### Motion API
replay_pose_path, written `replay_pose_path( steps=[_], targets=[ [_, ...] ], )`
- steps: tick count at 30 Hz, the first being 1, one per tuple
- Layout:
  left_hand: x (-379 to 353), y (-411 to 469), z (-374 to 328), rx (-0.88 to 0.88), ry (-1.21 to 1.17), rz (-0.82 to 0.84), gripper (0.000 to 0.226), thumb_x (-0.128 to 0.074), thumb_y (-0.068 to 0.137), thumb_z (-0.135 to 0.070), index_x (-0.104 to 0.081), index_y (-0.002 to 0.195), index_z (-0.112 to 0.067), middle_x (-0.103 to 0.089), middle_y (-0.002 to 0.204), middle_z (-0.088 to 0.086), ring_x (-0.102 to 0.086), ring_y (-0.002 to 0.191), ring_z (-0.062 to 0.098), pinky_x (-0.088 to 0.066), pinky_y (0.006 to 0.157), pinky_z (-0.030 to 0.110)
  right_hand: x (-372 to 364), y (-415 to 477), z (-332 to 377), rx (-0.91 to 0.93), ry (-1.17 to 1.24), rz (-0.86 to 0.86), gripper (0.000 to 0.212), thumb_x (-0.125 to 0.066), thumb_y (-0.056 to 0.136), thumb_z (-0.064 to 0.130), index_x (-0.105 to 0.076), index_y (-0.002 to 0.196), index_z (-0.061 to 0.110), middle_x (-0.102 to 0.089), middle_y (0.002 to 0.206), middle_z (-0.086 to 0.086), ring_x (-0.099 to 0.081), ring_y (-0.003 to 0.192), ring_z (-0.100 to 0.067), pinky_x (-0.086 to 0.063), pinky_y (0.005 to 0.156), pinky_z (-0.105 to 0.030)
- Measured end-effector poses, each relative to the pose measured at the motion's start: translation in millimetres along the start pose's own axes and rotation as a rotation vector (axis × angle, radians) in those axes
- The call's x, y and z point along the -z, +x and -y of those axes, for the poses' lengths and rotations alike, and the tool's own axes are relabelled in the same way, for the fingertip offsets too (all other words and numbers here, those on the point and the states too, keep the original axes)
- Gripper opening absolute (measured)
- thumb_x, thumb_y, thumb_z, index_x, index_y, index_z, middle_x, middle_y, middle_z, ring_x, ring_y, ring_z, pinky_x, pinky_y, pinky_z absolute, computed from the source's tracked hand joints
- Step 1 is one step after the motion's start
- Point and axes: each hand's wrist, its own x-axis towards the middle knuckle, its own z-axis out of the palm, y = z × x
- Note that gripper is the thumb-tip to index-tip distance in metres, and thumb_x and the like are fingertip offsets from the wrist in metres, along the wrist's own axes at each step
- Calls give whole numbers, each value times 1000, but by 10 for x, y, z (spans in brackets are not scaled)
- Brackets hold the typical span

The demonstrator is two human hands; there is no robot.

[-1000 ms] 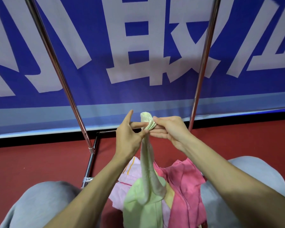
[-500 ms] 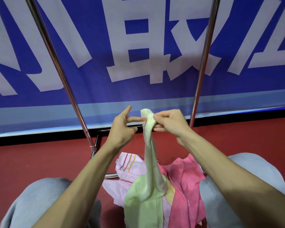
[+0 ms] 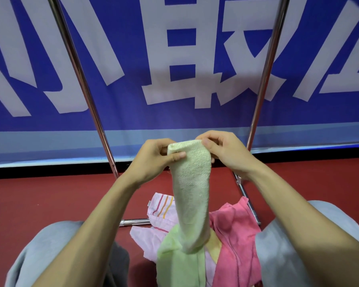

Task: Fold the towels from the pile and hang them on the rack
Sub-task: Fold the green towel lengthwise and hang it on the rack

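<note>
Hands are holding a pale green towel up in front of the rack. The left hand is pinching its top left corner between thumb and fingers. The right hand is pinching the top right corner, so the top edge is stretching between them. The towel is hanging down as a narrow strip, with its lower end reaching the pile on the red floor between the person's grey-trousered knees. In the pile, a bright pink towel is lying on the right, a striped pale pink towel at the back and a light green towel in front. Two chrome rack uprights are rising behind the hands, against a blue banner with white characters.
</note>
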Motion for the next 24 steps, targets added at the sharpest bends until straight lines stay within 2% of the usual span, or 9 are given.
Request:
replay_pose_path(
  steps=[3, 5, 9, 13, 15, 18, 22, 24],
  targets=[
    [5, -15, -34, 38, -83, -15, 19, -71, 82, -21, -68, 87, -3, -68, 80, 14, -61, 76, 19, -52, 77, 49, 56, -12, 9, 10, -144, 0, 17, -53, 95, 9, -69, 99, 6, -58, 56, 14, -48, 51, -11, -42, 56, -24],
    [-12, -20, -57, 57, -114, -45, 15, -69, 84, -18, -69, 86, -4, -67, 78, 11, -60, 74, 18, -51, 73, 43, 59, -41, 37, 1, -164, 15, 14, -58, 91, 7, -70, 99, 7, -61, 63, 10, -52, 55, -13, -45, 60, -26],
    [58, 124, -371, 21, -92, -69, 9, -70, 84, -19, -72, 83, -10, -68, 75, 3, -60, 71, 12, -50, 69, 35, 75, -68, 213, -54, 120, -40, 16, -65, 84, 0, -68, 100, -2, -67, 82, -14, -60, 71, -18, -52, 66, -25],
    [292, 375, -941, -95, -12, -88, 9, -67, 87, -23, -73, 89, -17, -70, 82, 1, -62, 73, 6, -53, 66, 25, 254, 191, 637, 9, 291, -130, 11, -66, 84, 0, -68, 94, 4, -68, 84, -13, -63, 76, -19, -55, 69, -24],
    [363, 455, -1144, -129, 34, -92, 11, -62, 91, -22, -70, 89, -15, -66, 81, 1, -60, 72, 8, -51, 64, 26, 361, 306, 879, 49, 257, -168, 11, -65, 84, 0, -68, 93, 5, -67, 83, -11, -62, 76, -17, -54, 67, -22],
    [461, 543, -1344, -134, 118, -122, 19, -54, 95, -21, -59, 77, -16, -54, 74, 1, -49, 72, 14, -43, 67, 33, 439, 443, 1227, 113, 41, -216, 14, -62, 88, 1, -68, 100, 5, -66, 84, -10, -61, 74, -11, -52, 67, -24],
    [635, 633, -1767, -257, 102, -326, 21, -57, 92, -27, -60, 75, -17, -54, 69, -6, -48, 66, 10, -42, 64, 32, 516, 547, 1786, 297, -35, -331, 19, -59, 90, 3, -67, 106, 6, -69, 98, -10, -63, 87, -12, -54, 78, -25],
    [712, 666, -2049, -337, 255, -446, 21, -56, 92, -30, -58, 81, -13, -54, 70, -6, -47, 64, 8, -39, 58, 26, 575, 599, 2054, 370, 15, -336, 16, -58, 91, 2, -65, 105, 7, -68, 95, -4, -64, 89, -11, -54, 80, -26]
  ],
)
